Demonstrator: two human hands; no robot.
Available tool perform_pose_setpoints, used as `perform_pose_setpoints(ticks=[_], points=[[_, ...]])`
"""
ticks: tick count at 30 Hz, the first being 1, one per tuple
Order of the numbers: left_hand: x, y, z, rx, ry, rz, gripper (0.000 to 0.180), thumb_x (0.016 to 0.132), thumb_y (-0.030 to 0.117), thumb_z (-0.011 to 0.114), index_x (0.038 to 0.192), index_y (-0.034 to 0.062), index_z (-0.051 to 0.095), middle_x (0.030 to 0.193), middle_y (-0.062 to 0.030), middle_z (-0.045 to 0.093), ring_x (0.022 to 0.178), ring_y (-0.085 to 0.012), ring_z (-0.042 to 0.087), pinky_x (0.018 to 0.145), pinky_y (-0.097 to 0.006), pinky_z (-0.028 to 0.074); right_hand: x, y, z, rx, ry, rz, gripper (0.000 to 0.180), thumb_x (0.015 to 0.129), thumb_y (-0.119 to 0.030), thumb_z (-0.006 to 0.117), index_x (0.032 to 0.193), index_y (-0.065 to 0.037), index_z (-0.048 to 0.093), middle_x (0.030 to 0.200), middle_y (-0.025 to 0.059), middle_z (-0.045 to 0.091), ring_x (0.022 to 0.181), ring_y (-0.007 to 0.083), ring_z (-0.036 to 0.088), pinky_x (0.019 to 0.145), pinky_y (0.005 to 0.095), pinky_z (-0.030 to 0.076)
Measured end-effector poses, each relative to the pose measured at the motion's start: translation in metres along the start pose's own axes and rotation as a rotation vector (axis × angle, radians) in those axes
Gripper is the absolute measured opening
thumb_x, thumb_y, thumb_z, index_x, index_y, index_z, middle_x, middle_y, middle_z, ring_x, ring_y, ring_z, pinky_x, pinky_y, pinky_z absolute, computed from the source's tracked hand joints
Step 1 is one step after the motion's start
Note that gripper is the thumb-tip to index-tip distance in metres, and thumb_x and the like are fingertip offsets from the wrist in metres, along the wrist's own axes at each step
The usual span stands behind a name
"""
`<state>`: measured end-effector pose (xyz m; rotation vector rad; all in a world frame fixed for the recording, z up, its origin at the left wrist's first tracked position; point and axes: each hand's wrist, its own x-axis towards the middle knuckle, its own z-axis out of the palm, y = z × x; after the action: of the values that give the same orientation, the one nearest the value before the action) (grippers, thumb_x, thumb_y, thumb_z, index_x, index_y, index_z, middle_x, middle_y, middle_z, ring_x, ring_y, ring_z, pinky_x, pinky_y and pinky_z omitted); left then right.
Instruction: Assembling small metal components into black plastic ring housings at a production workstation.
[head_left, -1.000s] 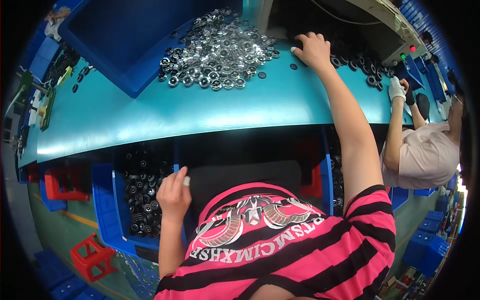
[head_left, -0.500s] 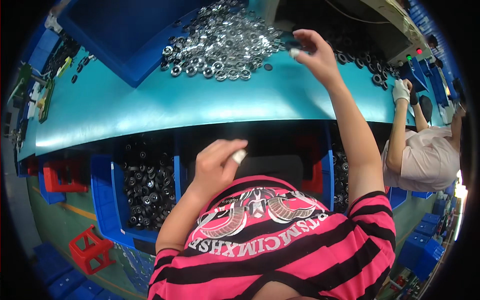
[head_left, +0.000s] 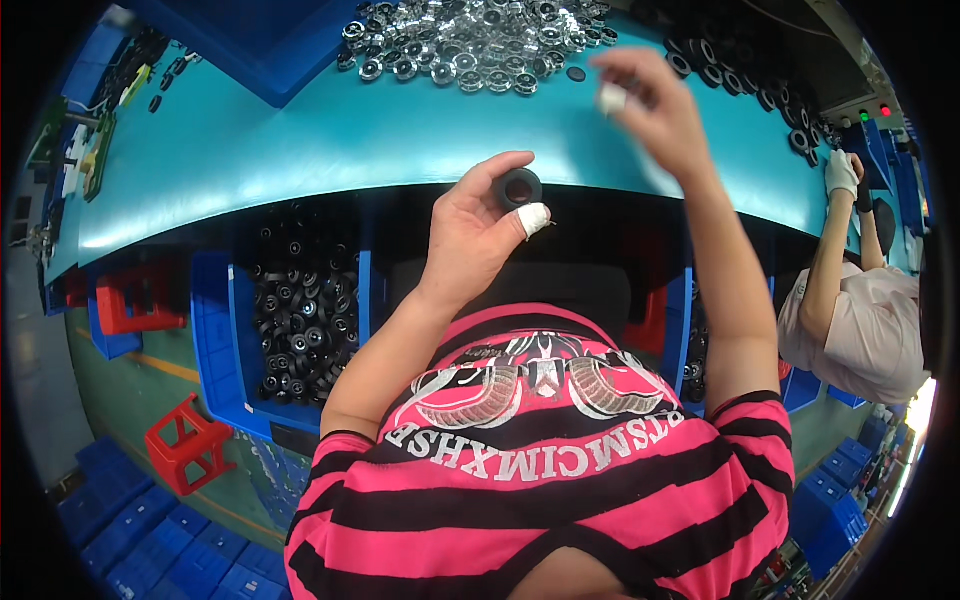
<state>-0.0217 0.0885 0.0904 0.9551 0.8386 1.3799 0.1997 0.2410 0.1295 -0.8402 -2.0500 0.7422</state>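
The black ring [head_left: 506, 180] is pinched between thumb and fingers of the left hand [head_left: 468, 238], over the near edge of the tabletop [head_left: 400, 140]. The right hand [head_left: 658, 112], blurred and apart, hangs toward the far edge; whether it grips anything, I cannot tell. No other part visibly sits on the ring. Many clear discs [head_left: 468, 45] lie loose, seemingly left over; a blue bin [head_left: 212, 340] below already holds black wheels [head_left: 303, 318].
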Motion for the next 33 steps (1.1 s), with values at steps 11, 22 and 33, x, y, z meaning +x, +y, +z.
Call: perform_pose_setpoints(ticks=[11,22,33], points=[[-0.014,-0.003,-0.002,0.08,0.092,-0.056,0.058,0.08,-0.01,0.075,0.135,-0.0013,0.057,0.107,-0.0041,0.062,0.1,-0.0108,0.062,0.09,-0.027,0.055,0.023,0.048,0.027,-0.363,0.063,0.15,0.026,0.083,-0.013,0.074,0.108,-0.006,0.07,0.099,0.0118,0.058,0.091,0.0277,0.062,0.081,0.0372,0.051],[-0.023,0.006,-0.015,-0.348,-0.052,-0.309,0.062,0.11,0.043,0.036,0.135,-0.0121,0.053,0.102,-0.0128,0.06,0.087,-0.0169,0.056,0.082,-0.035,0.05,0.007,0.036,0.002,-0.281,0.083,0.143,0.03,0.087,-0.013,0.072,0.116,-0.006,0.068,0.101,0.0097,0.063,0.095,0.0223,0.065,0.084,0.0341,0.053],[-0.027,-0.01,-0.023,-0.797,-0.02,-0.451,0.056,0.11,0.033,0.035,0.144,-0.0107,0.041,0.115,-0.0278,0.062,0.094,-0.0251,0.066,0.096,-0.046,0.057,-0.105,-0.068,0.064,0.774,0.026,0.435,0.038,0.087,0.009,0.065,0.124,0.002,0.058,0.114,0.0065,0.063,0.105,0.0132,0.062,0.091,0.0273,0.052]])
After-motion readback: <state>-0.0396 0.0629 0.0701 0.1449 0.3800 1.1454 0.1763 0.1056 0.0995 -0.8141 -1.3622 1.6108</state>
